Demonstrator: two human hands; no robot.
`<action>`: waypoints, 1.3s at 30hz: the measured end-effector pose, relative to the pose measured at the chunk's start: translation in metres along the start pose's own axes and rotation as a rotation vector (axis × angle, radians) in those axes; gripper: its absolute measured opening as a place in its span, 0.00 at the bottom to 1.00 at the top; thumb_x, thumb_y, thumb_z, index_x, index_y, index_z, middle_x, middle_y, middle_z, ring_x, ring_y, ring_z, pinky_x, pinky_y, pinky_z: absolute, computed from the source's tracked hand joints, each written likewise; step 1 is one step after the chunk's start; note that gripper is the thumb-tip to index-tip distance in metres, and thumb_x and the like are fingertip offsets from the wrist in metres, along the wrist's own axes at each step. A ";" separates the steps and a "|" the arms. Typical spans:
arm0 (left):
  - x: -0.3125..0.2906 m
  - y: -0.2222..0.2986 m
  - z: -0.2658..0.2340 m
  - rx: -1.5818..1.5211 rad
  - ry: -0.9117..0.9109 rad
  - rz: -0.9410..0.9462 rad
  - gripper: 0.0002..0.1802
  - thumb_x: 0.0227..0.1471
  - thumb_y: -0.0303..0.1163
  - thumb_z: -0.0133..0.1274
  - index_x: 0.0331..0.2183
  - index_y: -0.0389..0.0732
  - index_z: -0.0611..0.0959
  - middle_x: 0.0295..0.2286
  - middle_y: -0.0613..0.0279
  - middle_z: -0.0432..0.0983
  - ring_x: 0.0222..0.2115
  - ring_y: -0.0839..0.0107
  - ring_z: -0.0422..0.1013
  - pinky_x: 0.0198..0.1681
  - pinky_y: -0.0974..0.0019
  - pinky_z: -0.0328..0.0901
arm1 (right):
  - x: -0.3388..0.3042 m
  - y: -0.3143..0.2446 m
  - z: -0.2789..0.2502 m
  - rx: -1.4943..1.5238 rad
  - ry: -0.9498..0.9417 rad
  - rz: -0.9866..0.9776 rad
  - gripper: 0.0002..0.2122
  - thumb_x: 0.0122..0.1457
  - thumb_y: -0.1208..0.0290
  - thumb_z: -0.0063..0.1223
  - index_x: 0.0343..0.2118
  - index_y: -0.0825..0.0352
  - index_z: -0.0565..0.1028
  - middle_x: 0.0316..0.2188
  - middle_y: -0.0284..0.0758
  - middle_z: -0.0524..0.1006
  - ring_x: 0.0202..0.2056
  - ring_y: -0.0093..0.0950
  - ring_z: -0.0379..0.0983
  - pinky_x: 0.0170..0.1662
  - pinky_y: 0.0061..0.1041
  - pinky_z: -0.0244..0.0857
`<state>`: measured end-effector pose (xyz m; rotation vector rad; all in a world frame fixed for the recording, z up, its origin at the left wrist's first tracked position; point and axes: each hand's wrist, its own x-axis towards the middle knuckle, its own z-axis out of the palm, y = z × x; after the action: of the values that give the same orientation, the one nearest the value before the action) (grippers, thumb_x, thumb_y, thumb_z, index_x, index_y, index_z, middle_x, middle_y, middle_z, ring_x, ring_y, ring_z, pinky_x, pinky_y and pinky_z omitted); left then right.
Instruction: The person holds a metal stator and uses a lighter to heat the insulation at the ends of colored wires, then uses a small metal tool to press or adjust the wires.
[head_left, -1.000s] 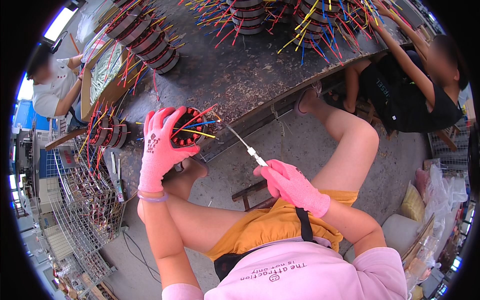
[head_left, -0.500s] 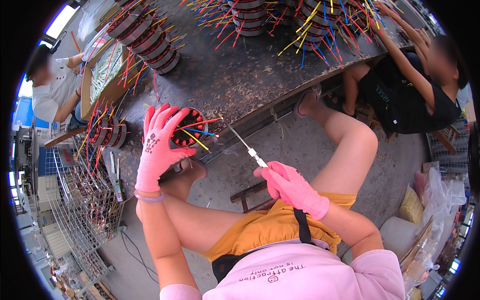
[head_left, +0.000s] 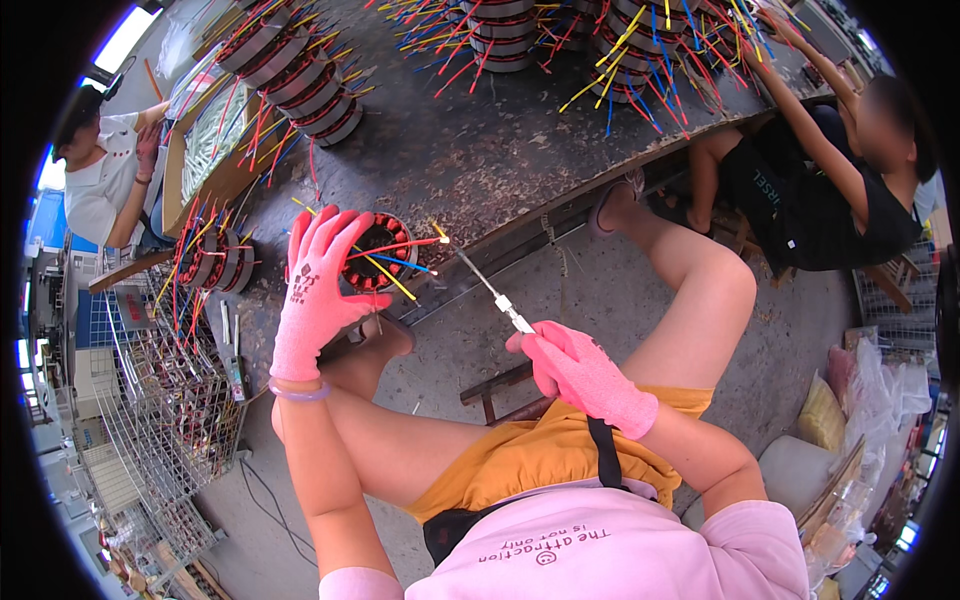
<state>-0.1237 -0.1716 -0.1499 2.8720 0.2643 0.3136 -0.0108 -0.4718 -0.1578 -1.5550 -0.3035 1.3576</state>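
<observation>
A round motor stator (head_left: 390, 277) with red windings lies at the table's near edge, its red, blue and yellow leads pointing right. My left hand (head_left: 325, 285), in a pink glove, grips its left side, fingers along the far side and thumb at the near side. In my pink-gloved right hand (head_left: 585, 372) is a slim tool (head_left: 503, 302) with a white collar and a long thin metal rod; its exact kind is unclear. The rod's tip lies close to the end of the red lead (head_left: 420, 242), where a small orange-yellow glow shows. Whether they touch cannot be made out.
Tall stacks of wired stators (head_left: 290, 75) stand at the far left and far middle of the table (head_left: 430, 150). A smaller stator stack (head_left: 215, 262) and a carton (head_left: 213, 165) are left. Co-workers sit at left and right. A wire rack (head_left: 150, 390) stands lower left.
An orange-yellow glow at the red lead's end looks brighter. Both my hands stay almost in place. The co-worker at left has raised a hand.
</observation>
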 end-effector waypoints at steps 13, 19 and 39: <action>0.000 0.000 0.000 0.004 0.005 0.010 0.51 0.23 0.36 0.72 0.55 0.45 0.73 0.53 0.57 0.69 0.60 0.52 0.59 0.68 0.44 0.45 | 0.002 0.004 -0.001 -0.028 -0.007 -0.015 0.18 0.67 0.56 0.42 0.44 0.68 0.74 0.18 0.29 0.68 0.19 0.16 0.61 0.24 0.19 0.56; -0.001 -0.001 -0.002 0.028 -0.019 0.006 0.51 0.24 0.36 0.71 0.57 0.42 0.73 0.55 0.56 0.69 0.61 0.55 0.58 0.69 0.47 0.44 | 0.001 0.002 -0.002 -0.030 -0.009 -0.004 0.18 0.67 0.56 0.42 0.43 0.68 0.74 0.18 0.29 0.68 0.19 0.17 0.61 0.23 0.20 0.56; -0.001 -0.003 0.000 0.000 -0.010 0.012 0.50 0.26 0.34 0.71 0.57 0.45 0.72 0.55 0.56 0.68 0.61 0.53 0.59 0.68 0.45 0.45 | 0.001 0.006 0.000 0.007 -0.001 -0.022 0.17 0.67 0.57 0.43 0.45 0.67 0.74 0.15 0.26 0.67 0.13 0.13 0.53 0.18 0.16 0.46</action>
<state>-0.1250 -0.1685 -0.1512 2.8754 0.2448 0.3019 -0.0125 -0.4740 -0.1636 -1.5412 -0.3153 1.3414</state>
